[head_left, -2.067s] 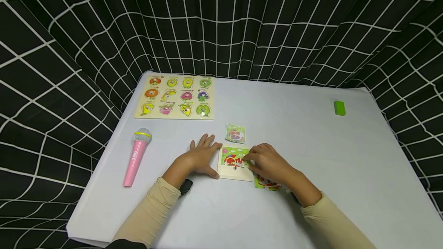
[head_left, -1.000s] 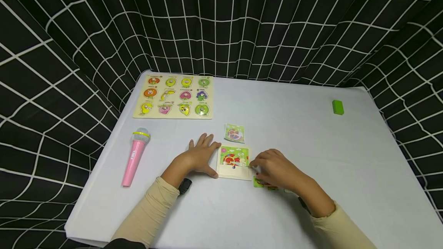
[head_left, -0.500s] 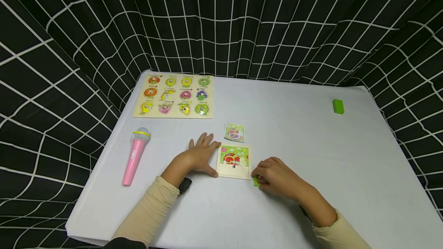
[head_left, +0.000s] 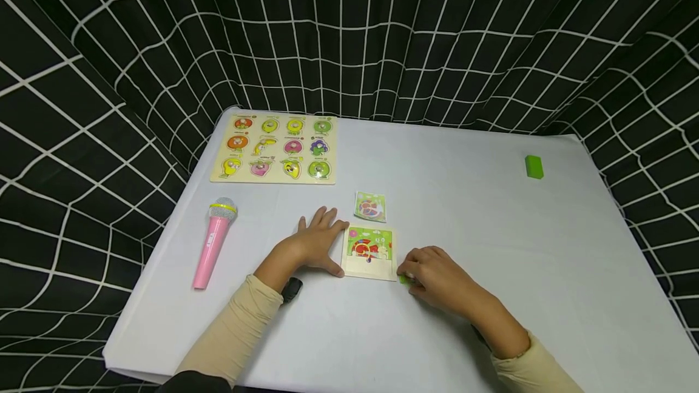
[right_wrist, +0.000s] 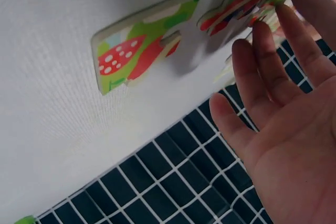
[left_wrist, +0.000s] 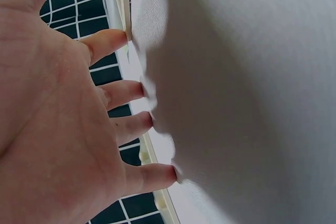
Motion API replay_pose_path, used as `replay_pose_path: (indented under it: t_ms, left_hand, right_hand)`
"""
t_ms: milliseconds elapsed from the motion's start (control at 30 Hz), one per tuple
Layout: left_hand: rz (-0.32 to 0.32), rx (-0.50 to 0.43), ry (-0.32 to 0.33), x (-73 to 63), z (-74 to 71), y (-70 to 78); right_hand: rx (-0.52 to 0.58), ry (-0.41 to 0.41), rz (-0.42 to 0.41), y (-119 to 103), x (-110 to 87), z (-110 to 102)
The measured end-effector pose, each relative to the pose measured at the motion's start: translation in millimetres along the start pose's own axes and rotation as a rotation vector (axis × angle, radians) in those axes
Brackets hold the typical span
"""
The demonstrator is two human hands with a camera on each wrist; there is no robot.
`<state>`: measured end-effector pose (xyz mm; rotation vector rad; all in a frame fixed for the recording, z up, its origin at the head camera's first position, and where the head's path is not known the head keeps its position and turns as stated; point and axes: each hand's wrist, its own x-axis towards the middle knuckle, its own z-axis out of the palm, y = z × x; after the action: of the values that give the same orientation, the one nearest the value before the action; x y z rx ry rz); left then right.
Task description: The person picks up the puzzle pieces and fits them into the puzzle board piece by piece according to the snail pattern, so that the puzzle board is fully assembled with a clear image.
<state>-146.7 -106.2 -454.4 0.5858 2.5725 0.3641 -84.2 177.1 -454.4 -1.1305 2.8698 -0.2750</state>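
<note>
The small square puzzle tray [head_left: 368,269] lies mid-table, its upper part filled with green and red picture pieces and its lower strip bare wood. Against its left edge rests my left hand [head_left: 318,245], fingers spread, with a fingertip at the tray's edge [left_wrist: 126,3] in the left wrist view. To the right of the tray, my right hand [head_left: 439,279] pinches a red-and-green puzzle piece [right_wrist: 239,6] between thumb and index finger, the other fingers loosely bent. Another puzzle piece [right_wrist: 142,40], with a white-dotted red shape, lies on the cloth near that hand.
Behind the tray lies a picture card [head_left: 370,207]. At the back left is a fruit knob-puzzle board [head_left: 275,178], with a pink toy microphone [head_left: 213,244] nearer on the left. A green block [head_left: 534,167] sits far right. Black grid curtains [head_left: 371,35] surround the white table.
My right hand has left the tray's upper right piece, which now lies in the tray, and moved down and right to the loose pieces. My left hand stays at the tray's edge.
</note>
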Motion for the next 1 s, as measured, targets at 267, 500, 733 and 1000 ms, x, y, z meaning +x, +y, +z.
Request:
replay_pose_path:
  t_ms: [267,500,733,1000]
  left_hand:
    - [-0.003,0.009,0.007,-1.2,-1.1,0.1]
    - [-0.008,0.018,0.004,-2.2,-2.1,-0.4]
    - [-0.005,0.017,-0.004,-1.6,-2.9,0.0]
    - [-0.010,0.015,-0.007,0.8,-0.7,-1.4]
  right_hand:
    - [-0.011,0.038,0.037,1,3.0,1]
    - [-0.017,0.022,0.035,2,5.7,0]
    - [-0.043,0.085,0.023,2,13.8,-15]
    - [-0.089,0.079,-0.147,-23,49.0,-13]
